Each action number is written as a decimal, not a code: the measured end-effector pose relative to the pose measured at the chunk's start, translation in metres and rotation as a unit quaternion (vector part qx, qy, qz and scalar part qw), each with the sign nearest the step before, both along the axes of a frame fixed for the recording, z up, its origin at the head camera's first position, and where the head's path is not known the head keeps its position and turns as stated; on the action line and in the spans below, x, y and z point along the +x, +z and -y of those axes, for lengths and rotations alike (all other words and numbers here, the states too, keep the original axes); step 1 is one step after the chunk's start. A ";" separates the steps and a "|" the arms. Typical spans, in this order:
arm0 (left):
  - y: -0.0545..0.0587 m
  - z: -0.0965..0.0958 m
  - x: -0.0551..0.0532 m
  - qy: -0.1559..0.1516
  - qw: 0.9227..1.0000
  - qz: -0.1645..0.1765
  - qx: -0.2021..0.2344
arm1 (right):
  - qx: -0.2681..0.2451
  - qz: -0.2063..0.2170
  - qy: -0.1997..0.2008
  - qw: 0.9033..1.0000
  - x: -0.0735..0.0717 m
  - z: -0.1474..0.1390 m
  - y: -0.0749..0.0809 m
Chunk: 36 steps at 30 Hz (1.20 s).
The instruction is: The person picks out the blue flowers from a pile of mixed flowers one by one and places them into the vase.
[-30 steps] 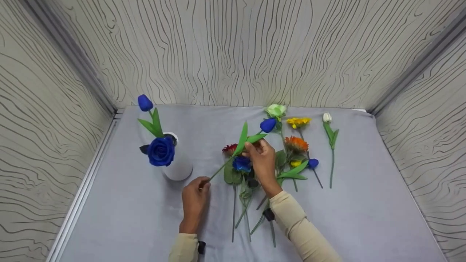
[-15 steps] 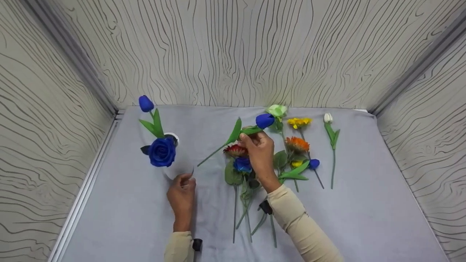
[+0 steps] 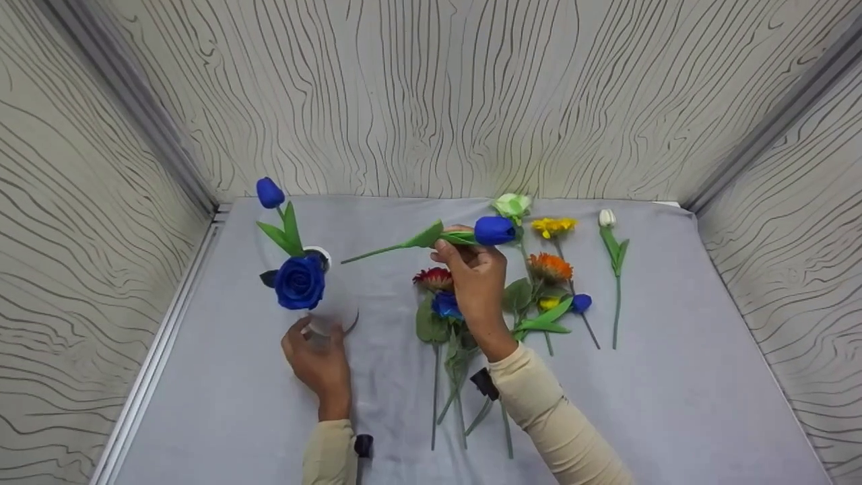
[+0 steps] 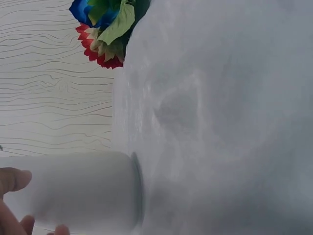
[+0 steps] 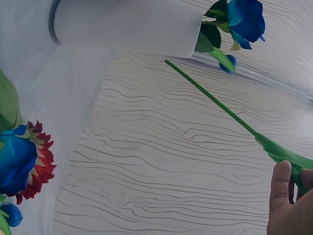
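Observation:
In the head view my right hand [image 3: 477,283] pinches a blue tulip [image 3: 495,230] by its leaves. Its green stem [image 5: 210,96] points left toward the white vase [image 3: 335,303], the tip a little short of the vase mouth in the head view. My left hand [image 3: 320,360] is at the near side of the vase, thumb and fingers spread; in the left wrist view its fingertips [image 4: 22,178] overlap the vase wall [image 4: 88,191]. The vase stands upright holding a blue rose [image 3: 300,282] and another blue tulip [image 3: 270,193].
Right of the vase lie a red flower [image 3: 433,277], a blue rose [image 3: 446,305], an orange flower [image 3: 551,267], a yellow flower [image 3: 553,227], a pale green flower [image 3: 512,205] and a white tulip [image 3: 607,218]. Patterned panels [image 3: 431,101] wall the grey cloth [image 3: 673,404].
My left hand has let go of the tulip's stem and moved left to the vase. The right hand has turned the tulip from slanting to nearly level, stem toward the vase.

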State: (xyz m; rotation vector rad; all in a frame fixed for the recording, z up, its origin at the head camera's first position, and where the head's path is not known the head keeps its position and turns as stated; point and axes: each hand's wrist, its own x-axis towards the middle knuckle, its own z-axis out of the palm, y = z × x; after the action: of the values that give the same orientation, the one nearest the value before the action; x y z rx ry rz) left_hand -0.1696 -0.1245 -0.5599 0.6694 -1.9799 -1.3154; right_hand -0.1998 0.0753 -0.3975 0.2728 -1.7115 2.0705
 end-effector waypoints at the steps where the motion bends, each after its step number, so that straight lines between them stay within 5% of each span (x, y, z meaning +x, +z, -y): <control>1: 0.000 0.000 -0.001 0.003 1.000 -0.004 0.003 | 0.000 0.000 0.001 1.000 0.000 0.001 0.001; 13: 0.000 0.001 -0.009 -0.001 0.999 -0.041 -0.010 | 0.000 -0.019 0.006 1.000 0.003 0.006 0.008; 26: 0.008 0.001 -0.026 -0.016 1.000 -0.018 0.017 | 0.002 -0.039 0.025 0.999 0.003 0.008 0.006; 36: 0.007 0.002 -0.035 -0.046 0.995 -0.075 0.037 | 0.023 -0.016 0.018 0.999 0.002 0.009 0.001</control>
State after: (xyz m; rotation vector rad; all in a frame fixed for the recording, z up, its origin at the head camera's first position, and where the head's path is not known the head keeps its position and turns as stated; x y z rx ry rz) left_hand -0.2043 -0.1260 -0.5524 0.5018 -1.8673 -1.4573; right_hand -0.1981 0.0664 -0.3960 0.3521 -1.7503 2.0425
